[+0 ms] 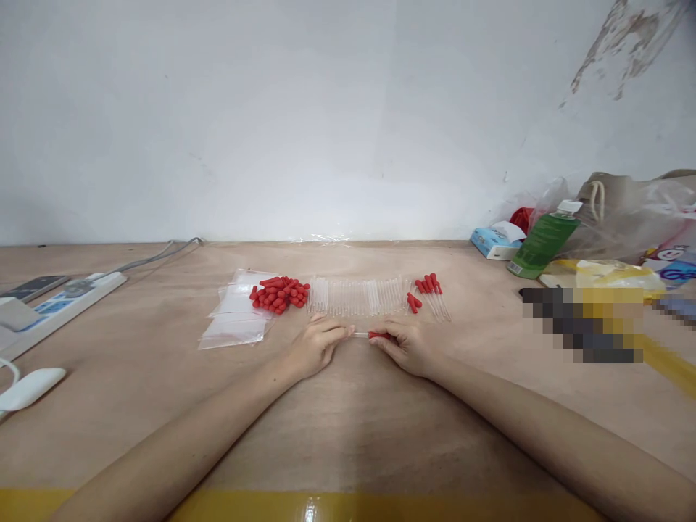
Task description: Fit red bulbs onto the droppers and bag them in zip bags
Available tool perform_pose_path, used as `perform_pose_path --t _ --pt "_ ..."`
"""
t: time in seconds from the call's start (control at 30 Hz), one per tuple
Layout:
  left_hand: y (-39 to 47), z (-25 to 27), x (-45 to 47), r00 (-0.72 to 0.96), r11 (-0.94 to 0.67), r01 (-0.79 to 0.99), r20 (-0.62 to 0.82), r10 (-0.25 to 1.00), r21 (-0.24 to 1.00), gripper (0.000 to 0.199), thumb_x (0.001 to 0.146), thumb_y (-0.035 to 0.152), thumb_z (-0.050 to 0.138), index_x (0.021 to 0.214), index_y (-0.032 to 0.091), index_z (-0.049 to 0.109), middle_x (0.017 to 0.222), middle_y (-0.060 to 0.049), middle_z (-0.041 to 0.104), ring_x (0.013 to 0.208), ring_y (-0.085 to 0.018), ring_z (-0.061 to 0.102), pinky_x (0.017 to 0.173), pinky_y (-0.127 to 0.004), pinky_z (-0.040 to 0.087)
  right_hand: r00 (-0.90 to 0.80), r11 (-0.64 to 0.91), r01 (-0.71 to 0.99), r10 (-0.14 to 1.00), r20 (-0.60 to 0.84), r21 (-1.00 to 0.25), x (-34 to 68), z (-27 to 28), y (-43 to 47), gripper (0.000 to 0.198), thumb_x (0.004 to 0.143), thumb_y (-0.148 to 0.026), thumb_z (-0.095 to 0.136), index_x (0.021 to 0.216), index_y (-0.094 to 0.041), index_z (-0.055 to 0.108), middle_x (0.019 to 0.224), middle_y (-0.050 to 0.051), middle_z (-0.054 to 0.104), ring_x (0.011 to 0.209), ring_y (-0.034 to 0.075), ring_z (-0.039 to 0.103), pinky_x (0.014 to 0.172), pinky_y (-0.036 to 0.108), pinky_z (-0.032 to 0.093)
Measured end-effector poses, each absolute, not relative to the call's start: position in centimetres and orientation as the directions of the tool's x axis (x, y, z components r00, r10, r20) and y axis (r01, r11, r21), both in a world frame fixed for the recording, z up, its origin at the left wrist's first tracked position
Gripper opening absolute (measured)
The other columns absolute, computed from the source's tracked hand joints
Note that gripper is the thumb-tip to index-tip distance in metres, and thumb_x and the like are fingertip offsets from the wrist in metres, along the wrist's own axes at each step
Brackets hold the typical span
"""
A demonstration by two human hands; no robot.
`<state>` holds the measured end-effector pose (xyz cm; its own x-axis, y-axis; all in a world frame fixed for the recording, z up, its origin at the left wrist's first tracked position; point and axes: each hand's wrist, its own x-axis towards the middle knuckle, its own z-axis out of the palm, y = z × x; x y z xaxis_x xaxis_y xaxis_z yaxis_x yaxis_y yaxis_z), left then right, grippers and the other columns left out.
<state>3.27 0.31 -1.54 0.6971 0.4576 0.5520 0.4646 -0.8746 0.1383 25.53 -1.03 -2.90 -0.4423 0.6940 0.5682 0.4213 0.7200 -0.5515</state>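
Between my two hands, level above the table, runs a thin glass dropper tube (pixel 359 335). My left hand (pixel 316 346) pinches its left end. A red rubber bulb (pixel 378 335) sits at the tube's right end, and my right hand (pixel 409 348) is closed on it; my fingers hide how far it is on. Just beyond my hands lies a row of bare glass tubes (pixel 353 297). Left of the row is a pile of red rubber bulbs (pixel 277 296). On the right lie several droppers with bulbs fitted (pixel 432 286) and a few loose red bulbs (pixel 414 303).
Clear plastic bags (pixel 233 326) lie flat left of the pile. Far left are a white power strip (pixel 65 312) and a white mouse-like object (pixel 35 388). On the right stand a tissue pack (pixel 492 243), a leaning green bottle (pixel 545 243) and bags (pixel 620 217). A wall closes off the back.
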Motion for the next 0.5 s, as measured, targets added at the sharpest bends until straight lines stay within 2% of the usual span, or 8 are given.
perform_pose_path --t 0.13,0.33,0.5 --pt "-0.12 -1.62 3.57 0.694 -0.880 0.462 0.571 0.438 0.114 0.027 0.084 0.007 0.038 0.100 0.017 0.058 0.087 -0.006 0.065 0.082 -0.017 0.059 0.072 -0.031 0.038 -0.477 0.743 0.460 0.669 0.571 -0.486 25.58 -3.03 -1.18 0.018 0.084 -0.029 0.047 0.086 -0.018 0.061 0.073 0.004 0.059 0.066 0.013 0.053 0.061 0.025 0.043" --pt "-0.56 -1.80 4.09 0.664 -0.876 0.460 0.598 0.449 0.146 0.022 0.086 0.011 0.039 0.095 0.014 0.058 0.077 -0.006 0.063 0.073 -0.016 0.057 0.067 -0.029 0.039 -0.545 0.792 0.472 0.607 0.579 -0.386 25.53 -2.66 -1.17 0.014 0.083 -0.026 0.049 0.083 -0.017 0.060 0.069 0.003 0.058 0.064 0.012 0.051 0.060 0.023 0.040" --pt "-0.56 -1.72 4.28 0.679 -0.873 0.464 0.573 0.459 0.150 0.022 0.086 0.011 0.039 0.095 0.015 0.058 0.073 -0.005 0.061 0.069 -0.015 0.055 0.068 -0.029 0.039 -0.585 0.804 0.471 0.592 0.554 -0.362 25.28 -2.69 -1.06 0.014 0.083 -0.025 0.048 0.081 -0.017 0.059 0.070 0.003 0.057 0.065 0.013 0.051 0.060 0.023 0.040"
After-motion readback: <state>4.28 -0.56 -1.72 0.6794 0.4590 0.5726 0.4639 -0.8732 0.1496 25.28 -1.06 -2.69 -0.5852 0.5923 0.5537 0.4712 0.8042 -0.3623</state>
